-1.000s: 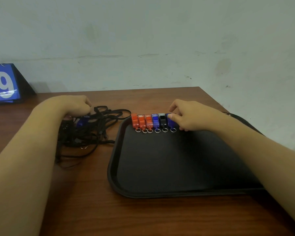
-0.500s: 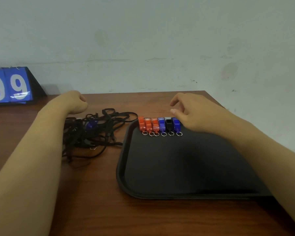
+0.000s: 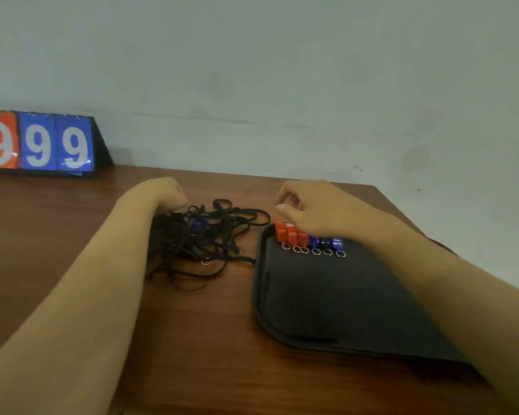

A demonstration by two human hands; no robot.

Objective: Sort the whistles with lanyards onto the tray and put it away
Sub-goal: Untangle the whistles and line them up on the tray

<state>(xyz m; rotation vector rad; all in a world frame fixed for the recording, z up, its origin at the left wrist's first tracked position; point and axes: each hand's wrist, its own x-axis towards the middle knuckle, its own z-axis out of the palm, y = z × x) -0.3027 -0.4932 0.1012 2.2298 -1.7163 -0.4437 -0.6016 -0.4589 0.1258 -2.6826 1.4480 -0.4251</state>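
A black tray lies on the wooden table to the right. Several whistles with key rings stand in a row along its far left edge: three orange, a blue one, a black one and another blue one. Left of the tray is a tangled pile of black lanyards with a blue whistle in it. My right hand hovers over the row with loosely curled fingers and holds nothing. My left hand is curled at the pile's far left edge, its fingers hidden.
A flip scoreboard showing nines stands at the back left against the pale wall. The table's right edge runs just behind the tray. Bare wood lies in front of the pile.
My right hand let go of the blue whistle at the row's right end and moved left over the orange ones. My left hand lifted off the pile to its far edge.
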